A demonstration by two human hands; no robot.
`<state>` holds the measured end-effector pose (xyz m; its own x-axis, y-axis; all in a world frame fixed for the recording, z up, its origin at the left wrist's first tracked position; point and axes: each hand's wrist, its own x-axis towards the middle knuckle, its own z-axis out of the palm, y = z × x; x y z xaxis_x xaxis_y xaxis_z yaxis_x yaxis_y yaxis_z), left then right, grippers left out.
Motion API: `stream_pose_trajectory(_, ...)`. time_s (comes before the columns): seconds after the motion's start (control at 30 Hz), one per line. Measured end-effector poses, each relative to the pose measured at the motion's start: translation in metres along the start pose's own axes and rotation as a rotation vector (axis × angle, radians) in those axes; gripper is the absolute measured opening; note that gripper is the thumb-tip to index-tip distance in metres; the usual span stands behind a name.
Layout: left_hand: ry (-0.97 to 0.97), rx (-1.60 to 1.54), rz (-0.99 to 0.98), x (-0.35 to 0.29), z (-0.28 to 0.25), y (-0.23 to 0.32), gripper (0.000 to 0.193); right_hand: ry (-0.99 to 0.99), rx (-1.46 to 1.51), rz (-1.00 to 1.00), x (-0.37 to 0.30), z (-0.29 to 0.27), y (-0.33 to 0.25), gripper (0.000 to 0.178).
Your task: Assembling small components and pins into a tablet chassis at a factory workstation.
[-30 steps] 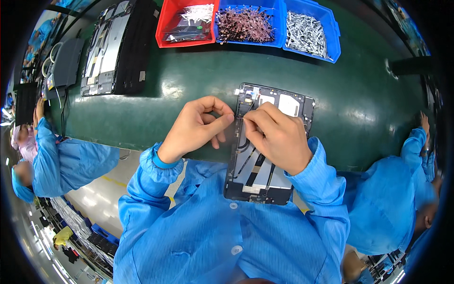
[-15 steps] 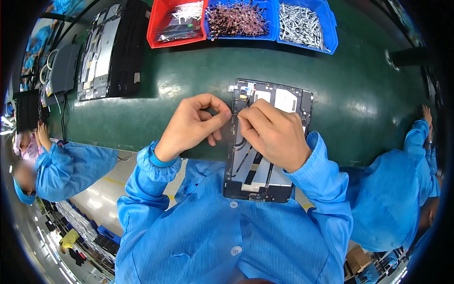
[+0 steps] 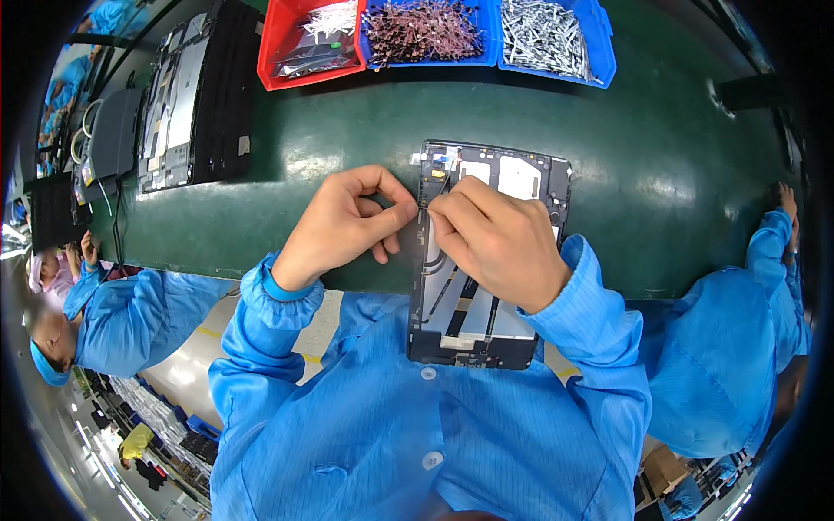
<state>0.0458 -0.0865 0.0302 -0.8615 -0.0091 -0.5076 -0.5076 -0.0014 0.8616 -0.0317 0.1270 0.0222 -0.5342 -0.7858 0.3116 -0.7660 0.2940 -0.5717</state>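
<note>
An opened tablet housing (image 3: 439,321) lies in front of me, its inner side up, showing silver plates, dark cables and small parts. It reaches over the table's near edge toward my body. My left hand (image 3: 352,221) is at its upper left edge, thumb and forefinger pinched together. Just right of that, my right hand (image 3: 499,239) hangs over the housing with its thumb and forefinger also pinched. The fingertips of both hands nearly meet. Whatever is between them is too small to make out.
At the far side stand a red bin (image 3: 269,65) with white pieces and dark bags, a blue bin (image 3: 491,52) of reddish-brown wired parts, and another blue bin (image 3: 604,65) of silver strips. Stacked tablet housings (image 3: 178,113) are at left on the green table (image 3: 347,117). Co-workers sit both sides.
Both hands keep their pinches at the housing's upper left edge, with only a slight shift. The whole view has moved a little; the co-worker's head at left has turned.
</note>
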Motion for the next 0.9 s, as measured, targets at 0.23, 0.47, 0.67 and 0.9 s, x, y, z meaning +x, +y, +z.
stream_pose_trajectory(0.23,-0.002,0.0,-0.02,0.002,0.002,0.004,0.012,0.008,0.015,-0.004,0.0,0.0,0.002,0.013)
stream_pose_trajectory(0.47,0.04,-0.027,-0.019,0.001,0.006,0.001,0.008,-0.006,0.024,0.001,0.0,-0.002,0.001,0.013)
stream_pose_trajectory(0.67,0.084,0.002,-0.002,-0.001,0.012,0.003,0.008,-0.003,0.021,-0.008,0.0,-0.001,0.001,0.013)
stream_pose_trajectory(0.9,0.076,0.059,0.011,-0.001,0.009,0.0,0.01,0.073,0.113,0.092,-0.004,-0.004,-0.002,0.012)
